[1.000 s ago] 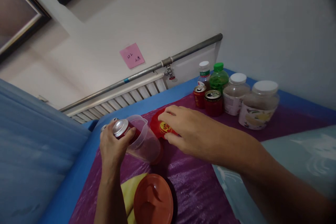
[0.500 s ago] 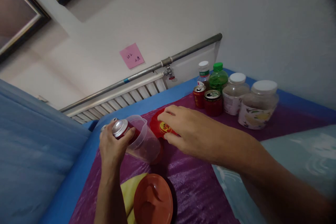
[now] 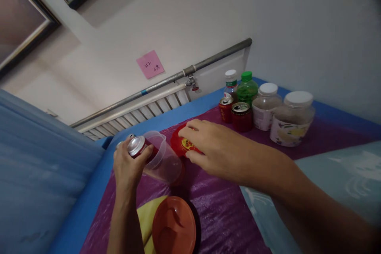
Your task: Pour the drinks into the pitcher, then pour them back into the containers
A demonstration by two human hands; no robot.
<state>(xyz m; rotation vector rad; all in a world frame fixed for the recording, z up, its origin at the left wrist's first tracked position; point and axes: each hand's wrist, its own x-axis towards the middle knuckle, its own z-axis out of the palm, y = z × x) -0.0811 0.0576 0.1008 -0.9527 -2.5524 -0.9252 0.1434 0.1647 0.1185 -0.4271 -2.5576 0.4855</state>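
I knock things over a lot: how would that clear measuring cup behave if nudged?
The clear measuring cup looks like thin plastic, probably light and easy to slide. Little shows inside, so it may tip readily on the glossy purple cover.
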